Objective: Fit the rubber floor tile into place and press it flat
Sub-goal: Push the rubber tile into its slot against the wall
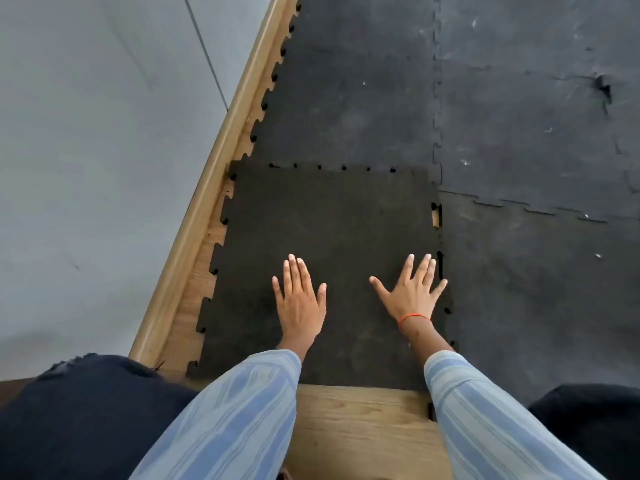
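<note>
A black rubber floor tile (332, 220) with puzzle-tooth edges lies on the wooden floor in front of me. Its far edge overlaps the laid tile beyond it, and small gaps show along its right seam. My left hand (299, 299) rests flat on the tile's near middle, palm down, fingers spread. My right hand (412, 292), with an orange band at the wrist, lies flat near the tile's right edge, fingers spread wide. Neither hand holds anything.
Laid dark rubber tiles (519, 116) cover the floor ahead and to the right. A wooden baseboard (214, 174) and grey wall (86, 133) run along the left. Bare wooden floor (360, 420) shows near me, between my dark-clad knees (86, 410).
</note>
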